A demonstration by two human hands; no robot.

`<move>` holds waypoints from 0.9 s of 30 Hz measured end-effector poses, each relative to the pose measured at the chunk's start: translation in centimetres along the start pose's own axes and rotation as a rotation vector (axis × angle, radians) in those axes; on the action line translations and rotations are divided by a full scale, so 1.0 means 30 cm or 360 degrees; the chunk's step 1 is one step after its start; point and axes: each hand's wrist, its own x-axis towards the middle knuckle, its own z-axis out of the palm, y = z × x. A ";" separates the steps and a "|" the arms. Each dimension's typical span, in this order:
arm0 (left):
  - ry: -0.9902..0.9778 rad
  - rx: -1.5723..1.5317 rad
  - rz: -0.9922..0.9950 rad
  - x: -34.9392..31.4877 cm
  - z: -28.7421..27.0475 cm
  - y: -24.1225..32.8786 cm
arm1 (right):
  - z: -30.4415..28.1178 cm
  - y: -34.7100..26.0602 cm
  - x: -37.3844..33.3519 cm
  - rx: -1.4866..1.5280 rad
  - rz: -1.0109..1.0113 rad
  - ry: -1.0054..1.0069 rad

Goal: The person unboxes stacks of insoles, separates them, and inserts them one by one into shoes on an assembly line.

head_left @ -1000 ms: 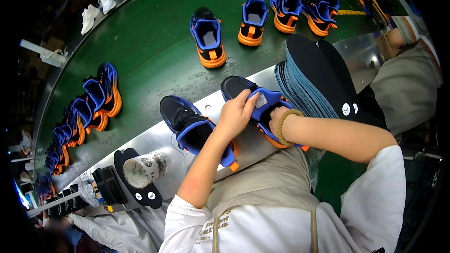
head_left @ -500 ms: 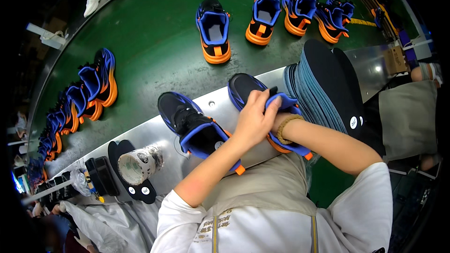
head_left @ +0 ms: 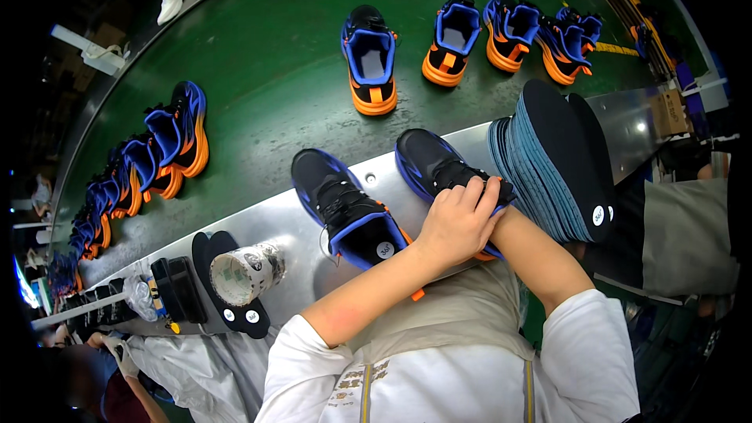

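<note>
A black, blue and orange sneaker [head_left: 431, 160] lies on the metal ledge, toe pointing away from me. My left hand [head_left: 460, 221] is closed over its tongue and collar. My right forearm [head_left: 548, 262] reaches into the shoe's opening; the right hand is out of sight inside the shoe and behind my left hand. To the left sits a matching sneaker [head_left: 335, 197], with a black insole [head_left: 385, 251] bearing a round white sticker visible inside.
A thick stack of black and teal insoles [head_left: 548, 164] stands to the right. More sneakers [head_left: 372, 63] line the green conveyor [head_left: 274, 70]; another row [head_left: 168, 137] is at left. A tape-wrapped roll [head_left: 239, 274], two insoles [head_left: 207, 247] and a black box [head_left: 180, 290] sit left.
My right hand has gone deeper into the shoe, and its wrist band is now hidden. My left hand has shifted right and down along the collar. The whole view has shifted slightly.
</note>
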 end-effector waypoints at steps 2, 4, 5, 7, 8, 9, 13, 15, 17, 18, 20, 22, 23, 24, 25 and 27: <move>-0.0013 0.0027 0.0021 -0.009 0.000 0.009 | -0.010 -0.004 -0.020 -0.0066 -0.0012 -0.0024; 0.0000 0.0081 0.0110 -0.008 0.006 0.013 | -0.043 -0.017 -0.063 -0.0153 -0.0034 -0.0054; 0.0015 0.0133 0.0177 -0.012 0.014 0.012 | -0.057 -0.023 -0.081 -0.0202 -0.0051 -0.0083; 0.0044 0.0305 0.0299 -0.015 0.031 0.010 | -0.075 -0.030 -0.094 -0.0315 -0.0071 -0.0176; 0.0005 0.0362 0.0311 -0.013 0.027 0.009 | -0.076 -0.029 -0.082 -0.0373 -0.0092 -0.0231; -0.0034 0.0419 0.0325 -0.013 0.019 0.007 | -0.079 -0.030 -0.067 -0.0426 -0.0111 -0.0300; -0.0028 0.0516 0.0313 0.005 0.003 0.003 | -0.126 -0.028 -0.060 -0.0608 -0.0145 -0.0618; -0.0178 0.0276 -0.0088 0.018 -0.006 -0.001 | -0.164 -0.014 -0.088 -0.0687 -0.0211 -0.0781; -0.0281 -0.0014 -0.0511 0.026 -0.023 -0.021 | -0.080 0.091 -0.185 -0.0829 -0.0594 -0.0362; -0.0261 -0.0151 -0.0676 0.021 -0.025 -0.040 | -0.146 0.043 -0.211 -0.0718 -0.0384 -0.0583; -0.0239 -0.0191 -0.0744 0.020 -0.019 -0.040 | -0.197 -0.002 -0.255 -0.0571 -0.0224 -0.1081; 0.0045 -0.0234 -0.0701 0.026 -0.009 -0.061 | -0.104 0.039 -0.260 -0.0670 -0.0254 -0.0931; 0.0030 -0.0205 -0.0707 0.039 -0.026 -0.048 | -0.097 0.046 -0.261 -0.0637 -0.0233 -0.0894; 0.0038 -0.0134 -0.0651 0.041 -0.031 -0.039 | -0.093 0.041 -0.255 -0.0604 -0.0216 -0.0864; -0.0094 -0.0010 -0.0470 0.045 -0.040 -0.046 | -0.084 0.044 -0.254 -0.0571 -0.0198 -0.0836; -0.0291 0.0233 -0.0155 0.060 -0.052 -0.049 | -0.010 0.088 -0.302 -0.0006 -0.0347 0.0168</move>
